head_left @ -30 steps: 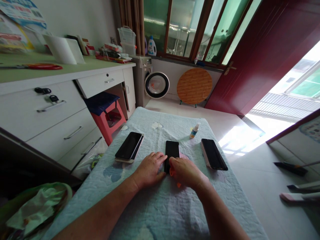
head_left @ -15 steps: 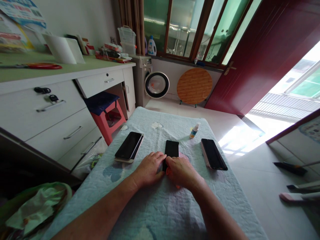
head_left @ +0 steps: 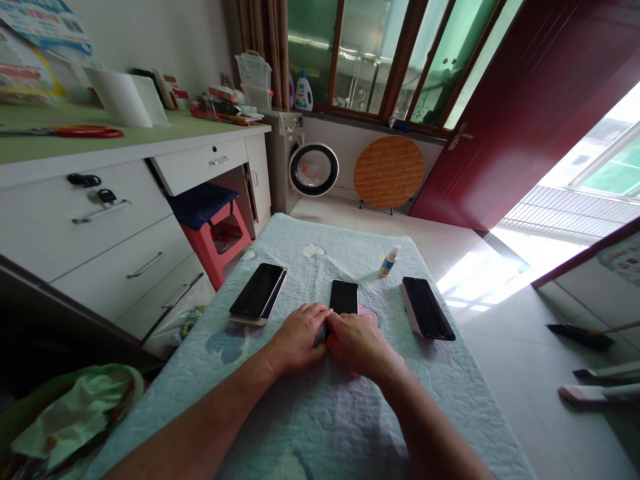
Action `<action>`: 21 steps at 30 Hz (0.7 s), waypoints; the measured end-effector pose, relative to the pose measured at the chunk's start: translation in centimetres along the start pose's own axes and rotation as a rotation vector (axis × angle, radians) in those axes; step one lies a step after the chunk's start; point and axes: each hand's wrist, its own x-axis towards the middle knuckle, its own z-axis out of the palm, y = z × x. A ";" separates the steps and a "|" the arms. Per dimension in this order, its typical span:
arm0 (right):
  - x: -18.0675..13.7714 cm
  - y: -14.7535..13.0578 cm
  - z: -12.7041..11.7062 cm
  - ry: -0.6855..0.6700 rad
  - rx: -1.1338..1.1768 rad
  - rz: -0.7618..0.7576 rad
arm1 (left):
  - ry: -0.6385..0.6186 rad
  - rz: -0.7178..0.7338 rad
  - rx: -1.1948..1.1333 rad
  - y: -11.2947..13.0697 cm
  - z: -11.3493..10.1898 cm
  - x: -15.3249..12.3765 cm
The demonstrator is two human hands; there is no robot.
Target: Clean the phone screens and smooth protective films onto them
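A black smartphone [head_left: 344, 295] lies flat in the middle of the cloth-covered table, its near end hidden by my hands. My left hand [head_left: 299, 335] grips its left side, fingers bent over the edge. My right hand [head_left: 361, 343] is closed over the lower part of the phone, pressing a bunched orange cloth [head_left: 334, 344] that shows only in small bits. To the left rests a stack of phones [head_left: 257, 291]. Another stack [head_left: 427, 308] lies at the right edge. Behind it stands a small spray bottle [head_left: 389, 262] with a white top.
A light blue quilted cover [head_left: 300, 427] is spread over the table. On the left are white drawers [head_left: 110, 247] and a red stool [head_left: 217, 243]. A waste bin [head_left: 133, 383] stands at lower left. Beyond the table are an open washing machine door [head_left: 314, 170] and a round wooden tabletop [head_left: 389, 172].
My right hand has shifted slightly left and away from me over the phone, with the orange cloth in it. My left hand stays nearly where it was.
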 end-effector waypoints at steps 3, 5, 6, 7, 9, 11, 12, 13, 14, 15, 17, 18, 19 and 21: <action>0.1 0.1 0.2 0.007 0.005 -0.008 | 0.003 -0.004 -0.003 0.0 -0.1 0.0; 0.2 0.1 0.3 0.013 0.008 -0.009 | 0.001 -0.008 -0.005 0.1 -0.1 0.1; 0.2 0.2 0.3 0.012 0.009 -0.008 | 0.003 -0.010 -0.007 0.1 -0.1 0.1; 0.3 0.2 0.3 0.006 0.008 -0.004 | 0.006 -0.009 -0.006 0.1 0.0 0.1; 0.3 0.2 0.2 -0.014 0.006 -0.005 | 0.012 -0.008 -0.001 0.1 0.1 0.1; 0.2 0.2 0.0 -0.029 0.006 -0.016 | 0.012 -0.007 0.009 0.1 0.2 0.0; 0.2 0.2 -0.1 -0.032 0.006 -0.023 | 0.010 -0.007 0.013 0.1 0.2 0.0; 0.1 0.2 -0.1 -0.033 0.007 -0.029 | 0.009 -0.008 0.016 0.0 0.2 0.0; 0.1 0.2 -0.2 -0.032 0.007 -0.030 | 0.009 -0.009 0.019 0.0 0.2 0.0; 0.1 0.2 -0.2 -0.029 0.006 -0.032 | 0.007 -0.010 0.020 0.0 0.1 0.0; 0.1 0.3 -0.2 -0.024 0.009 -0.036 | 0.004 -0.012 0.018 0.0 0.0 0.1; 0.1 0.3 -0.2 -0.025 0.012 -0.039 | 0.001 -0.012 0.016 0.0 0.0 0.1; 0.1 0.3 -0.1 -0.028 0.017 -0.042 | -0.001 -0.012 0.013 0.0 -0.1 0.1; 0.1 0.3 -0.1 -0.034 0.026 -0.041 | -0.005 -0.014 0.007 0.0 -0.1 0.1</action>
